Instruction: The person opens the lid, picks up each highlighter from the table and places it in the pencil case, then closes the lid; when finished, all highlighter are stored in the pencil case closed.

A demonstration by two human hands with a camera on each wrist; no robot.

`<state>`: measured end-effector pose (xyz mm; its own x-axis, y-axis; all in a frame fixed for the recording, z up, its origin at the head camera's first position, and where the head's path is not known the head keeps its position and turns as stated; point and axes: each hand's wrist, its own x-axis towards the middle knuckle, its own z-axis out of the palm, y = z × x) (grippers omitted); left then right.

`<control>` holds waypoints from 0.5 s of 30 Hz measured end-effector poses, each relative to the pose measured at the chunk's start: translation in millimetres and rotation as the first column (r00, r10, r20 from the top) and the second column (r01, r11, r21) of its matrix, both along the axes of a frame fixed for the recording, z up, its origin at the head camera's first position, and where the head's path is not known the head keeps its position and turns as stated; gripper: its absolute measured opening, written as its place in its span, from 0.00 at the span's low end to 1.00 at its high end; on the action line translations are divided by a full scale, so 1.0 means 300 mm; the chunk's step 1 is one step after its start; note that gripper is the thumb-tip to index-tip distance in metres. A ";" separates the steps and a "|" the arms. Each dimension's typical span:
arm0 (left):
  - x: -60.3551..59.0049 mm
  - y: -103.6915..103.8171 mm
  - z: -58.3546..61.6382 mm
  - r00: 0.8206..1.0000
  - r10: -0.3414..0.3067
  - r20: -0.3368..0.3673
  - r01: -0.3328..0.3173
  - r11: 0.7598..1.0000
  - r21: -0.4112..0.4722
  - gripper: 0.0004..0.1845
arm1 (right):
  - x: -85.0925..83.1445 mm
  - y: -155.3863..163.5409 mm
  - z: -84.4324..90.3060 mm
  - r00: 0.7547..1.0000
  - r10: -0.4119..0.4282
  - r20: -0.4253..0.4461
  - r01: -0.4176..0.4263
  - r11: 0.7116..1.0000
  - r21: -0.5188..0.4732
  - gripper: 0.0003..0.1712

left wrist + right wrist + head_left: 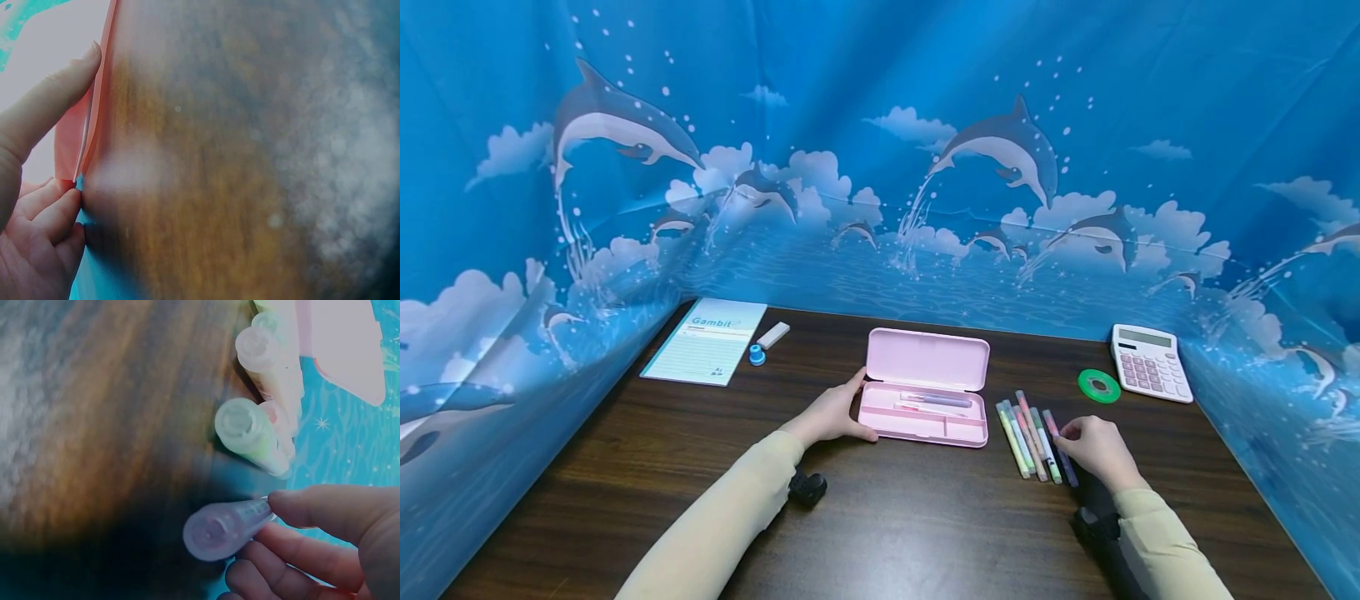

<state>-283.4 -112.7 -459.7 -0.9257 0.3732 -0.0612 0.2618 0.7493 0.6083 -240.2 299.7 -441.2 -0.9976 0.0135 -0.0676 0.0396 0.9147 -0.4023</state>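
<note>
Head view: pencil case (895,423) open on the surface (880,533), left hand (829,414) at its left end, right hand (1096,447) at the purple marker (1065,462), just right of the loose markers (1028,439). I'd call it partway: pens (934,401) lie in the back compartment, lid (928,358) up; markers all outside, so those look like what's left. Left wrist: grip holds the case edge, thumb on the rim, fingertips by a corner. Right wrist: grip pinches the purple marker, thumb against index finger; can't tell if it's lifted.
</note>
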 end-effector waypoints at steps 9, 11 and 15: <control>0.000 -0.001 0.005 1.000 -0.005 -0.001 0.005 1.000 -0.003 0.65 | 0.007 0.004 -0.003 0.999 -0.021 -0.033 0.021 1.000 -0.017 0.11; 0.000 -0.001 0.004 1.000 -0.007 0.000 0.007 1.000 -0.003 0.65 | 0.011 0.004 -0.003 0.999 -0.027 -0.041 0.026 0.999 -0.032 0.10; 0.000 -0.001 0.002 1.000 -0.007 0.003 0.007 1.000 -0.007 0.65 | 0.016 0.002 -0.001 0.997 -0.040 -0.059 0.037 0.997 -0.061 0.09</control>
